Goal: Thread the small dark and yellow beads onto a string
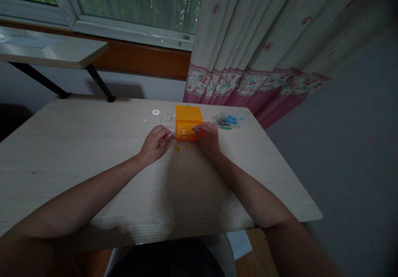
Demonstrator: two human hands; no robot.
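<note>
An open orange box with a raised lid sits on the table, and small white and orange bits lie inside it. My right hand reaches over the box's right side with thumb and index finger pinched together; what lies between them is too small to make out. Beside the box's left edge, my left hand rests with its fingers closed, and anything in them is hidden. A few small yellow pieces lie on the table just in front of the box.
A clear tray with blue, dark and green pieces lies right of the box. To its left is a clear plastic case. A raised shelf stands at the back left; a curtain hangs behind the table.
</note>
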